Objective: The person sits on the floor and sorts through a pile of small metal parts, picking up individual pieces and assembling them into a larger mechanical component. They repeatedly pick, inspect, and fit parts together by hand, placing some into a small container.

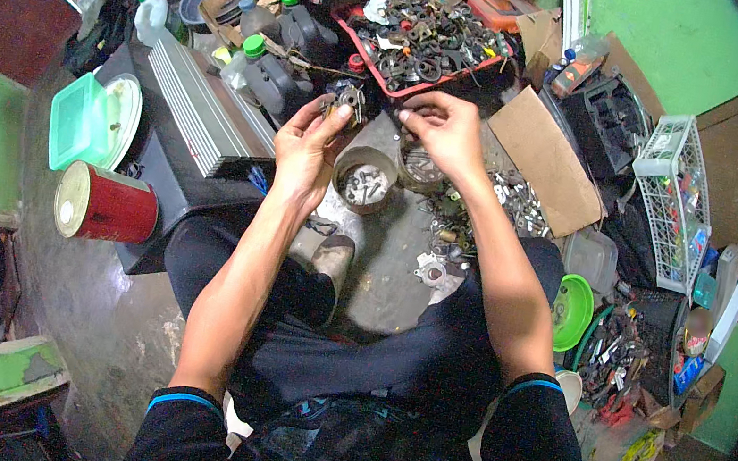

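My left hand (304, 143) is raised ahead of me, its thumb and fingers closed round a small metal part (348, 100) with a round opening and thin prongs. To its right, my right hand (448, 133) is held in a pinch; whatever sits between the fingertips is too small and dark to name. Below and between the hands stands a round tin (368, 156) with small screw-like pieces in it. A second round container (420, 173) is beside it, partly under my right hand. Loose metal parts (450, 228) lie heaped on the floor to the right.
A red tray (448, 87) heaped with mixed parts lies beyond my hands. Dark jugs with green caps (279, 79) and a ridged metal panel (202, 105) are at left, near a red can (120, 206). Cardboard (545, 166), a green bowl (572, 313) and a white basket (673, 204) are at right.
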The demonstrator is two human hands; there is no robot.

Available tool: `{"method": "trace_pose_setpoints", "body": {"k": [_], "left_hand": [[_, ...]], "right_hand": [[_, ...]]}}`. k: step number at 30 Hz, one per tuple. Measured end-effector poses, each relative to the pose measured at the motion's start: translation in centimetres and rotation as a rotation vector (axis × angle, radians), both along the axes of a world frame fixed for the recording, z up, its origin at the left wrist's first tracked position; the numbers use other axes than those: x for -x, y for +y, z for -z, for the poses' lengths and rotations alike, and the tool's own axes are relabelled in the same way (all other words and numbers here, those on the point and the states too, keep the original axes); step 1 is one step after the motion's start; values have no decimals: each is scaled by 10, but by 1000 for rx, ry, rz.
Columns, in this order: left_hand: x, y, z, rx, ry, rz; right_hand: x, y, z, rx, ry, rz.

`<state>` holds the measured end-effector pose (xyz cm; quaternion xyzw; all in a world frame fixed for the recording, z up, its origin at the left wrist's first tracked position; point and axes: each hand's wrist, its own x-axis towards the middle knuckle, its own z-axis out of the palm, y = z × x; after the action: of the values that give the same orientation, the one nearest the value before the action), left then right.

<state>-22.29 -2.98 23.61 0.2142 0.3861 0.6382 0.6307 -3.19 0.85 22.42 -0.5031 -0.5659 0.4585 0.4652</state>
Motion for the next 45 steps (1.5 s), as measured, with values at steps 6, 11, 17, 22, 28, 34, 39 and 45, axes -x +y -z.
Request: {"method": "trace_pose_setpoints", "body": {"k": [6, 11, 17, 22, 28, 34, 39, 45], "left_hand": [[9, 3, 9, 4, -111, 31], [11, 2, 6, 2, -106, 74], [10, 1, 0, -30, -145, 159], [8, -3, 6, -10, -62, 212], [0, -8, 7, -28, 46, 240], [-5, -10, 6, -13, -44, 133], [9, -2, 12, -46, -66, -37], [7, -3, 10, -109, 40, -48]], "right_hand": [[16, 8, 25, -74, -434, -53], [11, 17, 42, -115, -566, -52], [17, -4, -3, -150, -313, 49], [25, -28, -28, -282, -95, -40], [20, -22, -22, -506, -221, -76], [24, -29, -25, -395, -186, -19], [21, -24, -22, -275, -209, 39], [26, -13, 4, -190, -479, -68]]}}
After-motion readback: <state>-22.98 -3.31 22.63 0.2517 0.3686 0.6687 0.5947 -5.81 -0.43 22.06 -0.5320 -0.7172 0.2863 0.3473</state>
